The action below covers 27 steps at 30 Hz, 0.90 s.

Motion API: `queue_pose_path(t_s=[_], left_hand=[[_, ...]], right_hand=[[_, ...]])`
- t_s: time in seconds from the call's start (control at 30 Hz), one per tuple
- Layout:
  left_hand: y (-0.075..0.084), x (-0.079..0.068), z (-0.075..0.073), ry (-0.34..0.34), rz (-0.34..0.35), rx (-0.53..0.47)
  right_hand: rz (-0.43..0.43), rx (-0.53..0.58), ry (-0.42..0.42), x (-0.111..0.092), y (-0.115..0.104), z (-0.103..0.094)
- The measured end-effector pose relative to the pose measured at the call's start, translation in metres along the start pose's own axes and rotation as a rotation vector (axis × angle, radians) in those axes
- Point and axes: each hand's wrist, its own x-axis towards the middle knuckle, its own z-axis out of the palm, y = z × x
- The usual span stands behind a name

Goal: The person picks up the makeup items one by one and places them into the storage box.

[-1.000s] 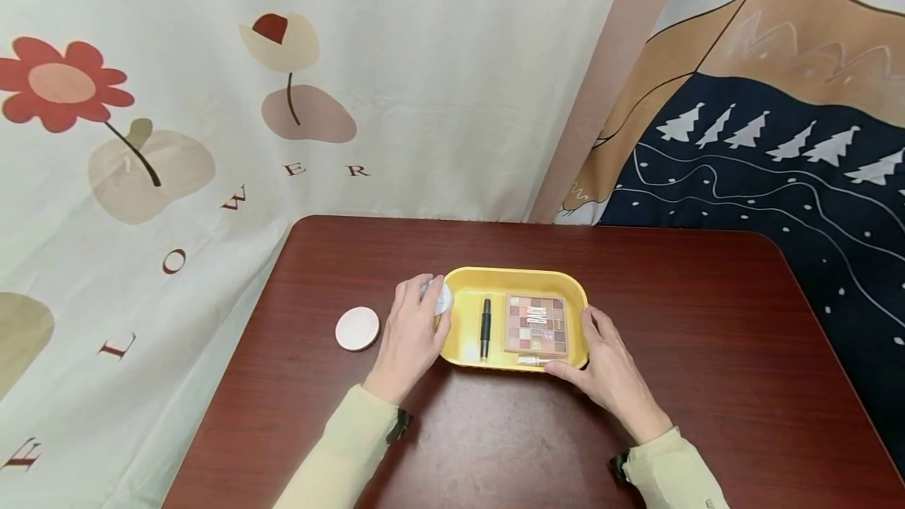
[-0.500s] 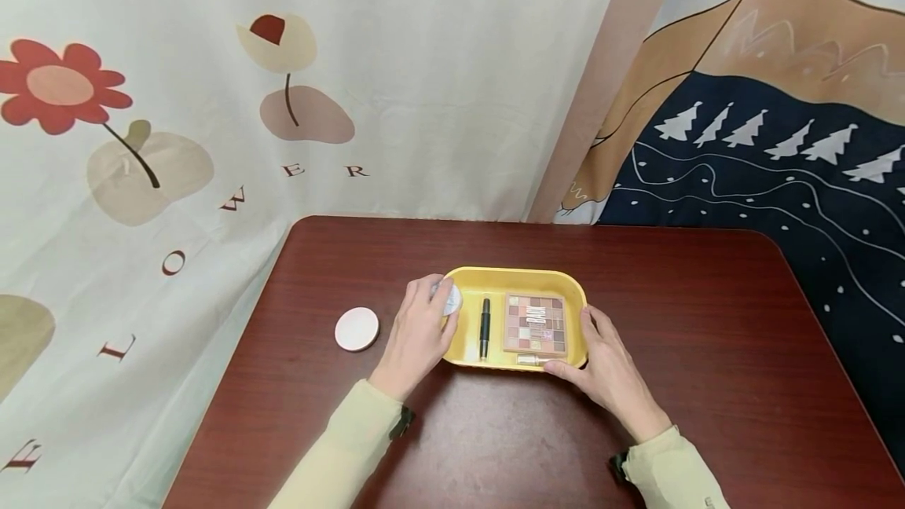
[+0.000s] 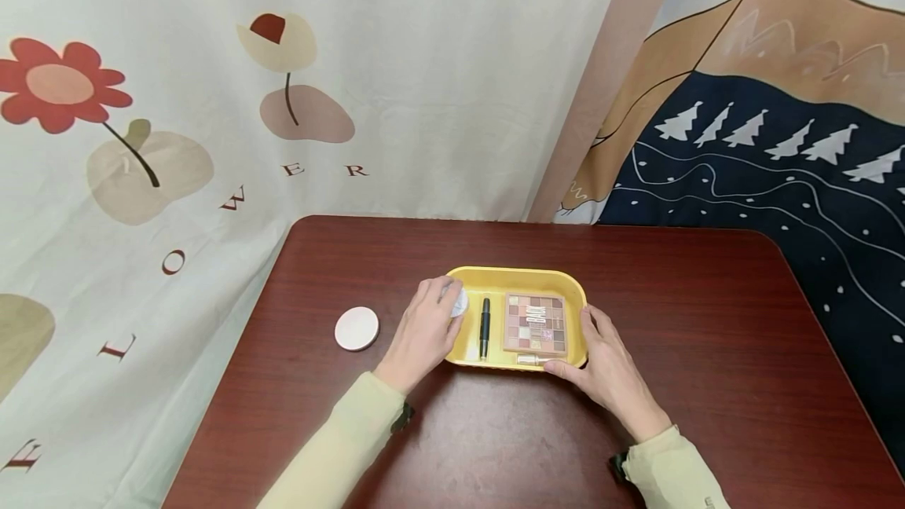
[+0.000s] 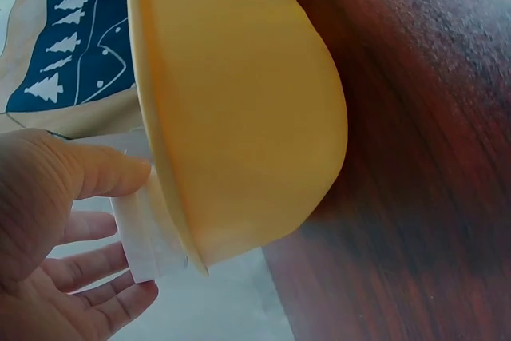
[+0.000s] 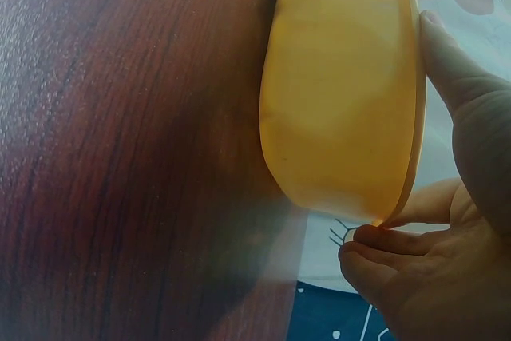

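My left hand (image 3: 423, 330) is over the left end of a yellow tray (image 3: 523, 280). Between thumb and fingers it holds a small round whitish jar (image 3: 459, 303), whose translucent side (image 4: 144, 233) shows beside the tray's rim in the left wrist view. My right hand (image 3: 613, 368) grips the tray's near right corner, thumb on the near rim and fingers at the right end. In the tray lie a black pen-like cosmetic stick (image 3: 485, 328), an eyeshadow palette (image 3: 535, 324) and a small pale-gold tube (image 3: 532, 360), its right end hidden by the right thumb.
A round pale pink compact (image 3: 357, 329) lies on the dark red wooden table (image 3: 679, 320), left of my left hand. Printed curtains (image 3: 438, 85) hang behind the table and along its left side.
My left hand has moved a little to the right, bringing the whitish jar from the tray's left rim to over its inside. The right hand and the tray stay in place.
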Motion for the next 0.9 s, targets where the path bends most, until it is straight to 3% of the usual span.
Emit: queue_pose_path(t_s=[0.27, 0.9], left_hand=[[-0.003, 0.005, 0.004, -0.053, 0.038, 0.019], [-0.01, 0.003, 0.011, -0.076, 0.094, 0.061]], right_hand=[[0.009, -0.003, 0.006, -0.001, 0.0, -0.001], [0.013, 0.002, -0.004, 0.0, -0.001, 0.001]])
